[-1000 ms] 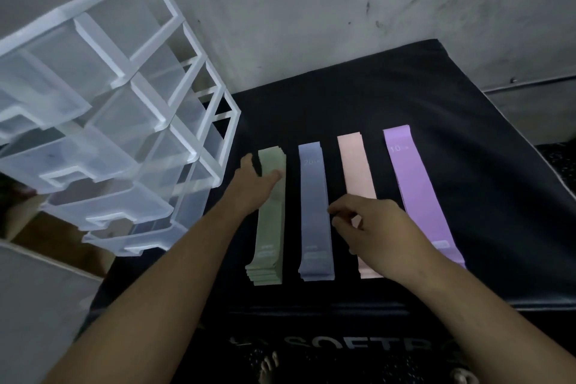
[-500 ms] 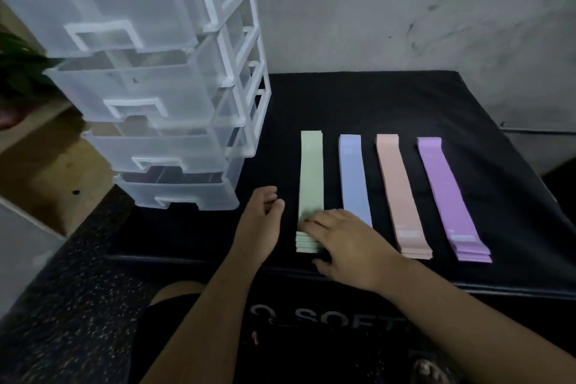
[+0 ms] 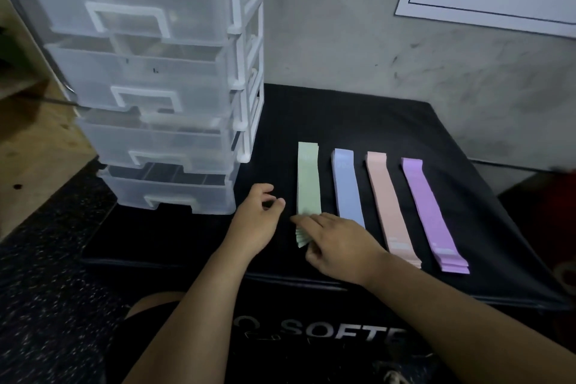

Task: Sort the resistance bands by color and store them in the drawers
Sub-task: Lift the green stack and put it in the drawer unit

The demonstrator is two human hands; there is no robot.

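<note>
The right hand [image 3: 339, 243] has been moved to the flat pale-green resistance-band stack [image 3: 308, 178], its fanned near end now pinched, and the left hand [image 3: 258, 218], withdrawn beside it, is loosely curled and empty: drawer storage is judged imminent.

Four stacks of resistance bands are laid side by side on the black tabletop [image 3: 358, 115], running away from the person: a green stack [image 3: 308, 178], a blue stack [image 3: 346, 184], a peach stack [image 3: 381, 196] and a purple stack [image 3: 425, 206] (left to right). The green stack is gripped at its near end by the right hand [image 3: 339, 243], the band ends fanned out beneath it, while the left hand [image 3: 257, 221] is held just beside the stack, loosely curled. A translucent drawer unit [image 3: 162, 72] is stood at the tabletop's left side, its drawers stacked one above another.
</note>
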